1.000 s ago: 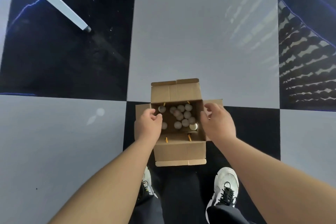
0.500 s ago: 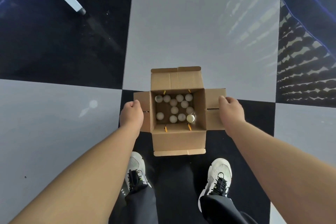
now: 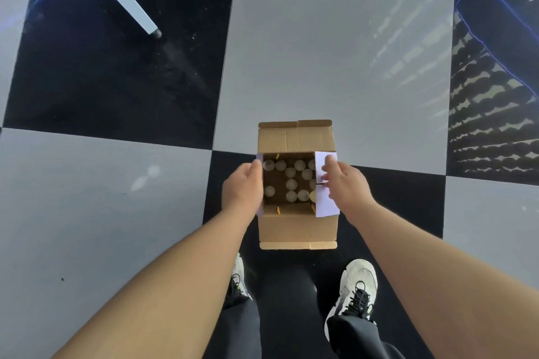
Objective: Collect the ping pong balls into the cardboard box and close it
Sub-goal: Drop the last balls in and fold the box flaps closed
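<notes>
With the ping pong balls [image 3: 291, 181] already lying in the cardboard box [image 3: 297, 227], we judge ourselves to be in the closing step. We see no loose ball on the floor [image 3: 335, 52] in view. The box sits on the floor just ahead of our white shoes [image 3: 357, 285], straddling a dark tile and a grey one.

Starting at the left, our left hand [image 3: 243, 188] is pressed against the left side flap [image 3: 259, 159], which stands nearly on edge so that only a thin pale strip of it shows; whether the fingers pinch it or merely push it we cannot tell. In the middle the opening is wide, and about a dozen pale balls rest on the bottom, one at the near right corner looking yellowish. At the right, our right hand [image 3: 347, 183] holds the right side flap [image 3: 325, 183], fingers lying over its pale outer face, tilted up and leaning inward over the edge of the opening.

Beyond the opening the far flap [image 3: 294, 137] lies folded back, and the near flap [image 3: 297, 230] hangs toward us.

Next, we reckon, both side flaps need folding down flat together, then the far and near flaps brought over them.
</notes>
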A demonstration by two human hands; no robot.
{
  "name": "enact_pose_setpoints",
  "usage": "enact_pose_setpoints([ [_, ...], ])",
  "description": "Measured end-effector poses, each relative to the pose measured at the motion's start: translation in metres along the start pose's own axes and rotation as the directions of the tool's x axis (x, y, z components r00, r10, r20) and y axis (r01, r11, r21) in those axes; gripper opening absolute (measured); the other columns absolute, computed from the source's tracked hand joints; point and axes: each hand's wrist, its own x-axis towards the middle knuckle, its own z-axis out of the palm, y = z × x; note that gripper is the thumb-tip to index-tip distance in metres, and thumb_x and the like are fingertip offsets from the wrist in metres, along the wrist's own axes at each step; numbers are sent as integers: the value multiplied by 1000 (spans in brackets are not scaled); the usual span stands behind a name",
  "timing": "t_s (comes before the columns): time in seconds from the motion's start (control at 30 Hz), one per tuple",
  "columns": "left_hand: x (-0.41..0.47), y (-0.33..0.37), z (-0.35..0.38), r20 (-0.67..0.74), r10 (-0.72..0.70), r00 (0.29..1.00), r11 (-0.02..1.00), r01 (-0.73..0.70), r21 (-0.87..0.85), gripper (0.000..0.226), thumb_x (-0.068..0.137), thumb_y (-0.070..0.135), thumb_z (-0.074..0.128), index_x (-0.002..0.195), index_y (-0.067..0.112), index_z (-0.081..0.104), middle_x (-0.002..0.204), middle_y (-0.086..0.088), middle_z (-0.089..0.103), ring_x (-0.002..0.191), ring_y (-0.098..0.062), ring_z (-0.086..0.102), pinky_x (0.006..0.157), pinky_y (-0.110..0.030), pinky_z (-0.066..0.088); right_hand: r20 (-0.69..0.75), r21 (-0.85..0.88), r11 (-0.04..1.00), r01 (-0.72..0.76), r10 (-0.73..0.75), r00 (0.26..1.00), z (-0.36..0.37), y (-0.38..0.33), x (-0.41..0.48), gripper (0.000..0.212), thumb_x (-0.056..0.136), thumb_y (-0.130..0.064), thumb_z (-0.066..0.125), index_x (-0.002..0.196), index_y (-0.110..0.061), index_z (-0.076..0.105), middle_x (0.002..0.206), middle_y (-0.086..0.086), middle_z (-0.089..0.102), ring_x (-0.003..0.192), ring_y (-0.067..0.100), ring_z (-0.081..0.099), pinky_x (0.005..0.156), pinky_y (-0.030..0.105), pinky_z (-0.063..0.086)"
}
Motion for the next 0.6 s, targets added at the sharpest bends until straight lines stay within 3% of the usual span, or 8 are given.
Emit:
enact_pose_setpoints([
  [0.07, 3, -3, 12, 94, 18, 995, 1000, -18, 0, 46, 104, 48, 35, 90, 14, 63, 88, -6, 64, 84, -20, 64, 75, -39, 54, 12, 2, 1000, -21, 21, 1000, 9, 5, 9, 55, 101, -45, 35, 108, 2, 63, 106, 20, 68, 98, 35, 64, 90, 55, 53],
  [0.13, 10, -7, 22, 129, 16, 992, 1000, -16, 1, 45, 104, 45, 35, 93, 12, 63, 91, -7, 64, 89, -22, 65, 79, -39, 54, 8, 15, 999, -37, 37, 999, 15, 12, 18, 51, 99, -41, 40, 111, 5, 60, 107, 24, 66, 96, 39, 65, 88, 54, 55],
  [0.2, 20, -14, 30, 129, 2, 992, 1000, -3, 7, 42, 104, 43, 34, 93, 14, 62, 91, -5, 64, 91, -22, 65, 82, -41, 55, 10, 1, 999, -42, 42, 999, 19, 22, 28, 50, 96, -39, 42, 107, 6, 61, 92, 24, 66, 77, 32, 62, 73, 41, 53],
  [0.27, 30, -18, 34, 103, 9, 995, 1000, -10, 6, 38, 103, 42, 34, 96, 18, 63, 92, -3, 66, 90, -22, 67, 85, -44, 58, 7, -1, 1000, -23, 23, 1000, 19, 27, 37, 42, 94, -36, 47, 96, 1, 66, 76, 11, 62, 71, 24, 57, 67, 39, 50],
  [0.33, 41, -21, 32, 53, 42, 998, 997, -46, 61, 28, 103, 37, 39, 103, 21, 63, 94, -2, 68, 86, -20, 67, 78, -41, 60, -26, 5, 1000, -17, 17, 1000, 14, 29, 46, 25, 94, -29, 52, 101, -13, 71, 81, 1, 69, 74, 20, 67, 73, 40, 60],
  [0.43, 58, -14, 23, -32, 108, 994, 978, -101, 184, 14, 102, 25, 52, 115, 22, 57, 97, 1, 66, 79, -12, 61, 63, -26, 51, -121, -13, 999, -30, 28, 992, 5, 22, 60, 25, 94, -27, 56, 116, -19, 65, 84, -1, 70, 74, 20, 71, 72, 43, 62],
  [0.53, 80, -2, 16, -44, 94, 995, 983, -86, 163, 41, 99, 20, 56, 139, 22, 47, 93, 3, 62, 86, -17, 62, 71, -29, 48, -170, -41, 999, -25, 18, 985, 2, 12, 77, 39, 94, -37, 57, 130, -22, 54, 86, 0, 68, 73, 21, 69, 71, 44, 61],
  [0.6, 93, 7, 15, 0, 98, 995, 972, -96, 213, 54, 97, 18, 57, 148, 23, 40, 104, 0, 62, 97, -21, 62, 78, -32, 49, -182, -62, 998, 0, -11, 983, 3, 5, 88, 53, 93, -41, 57, 142, -23, 44, 99, 2, 69, 80, 19, 67, 71, 41, 58],
])
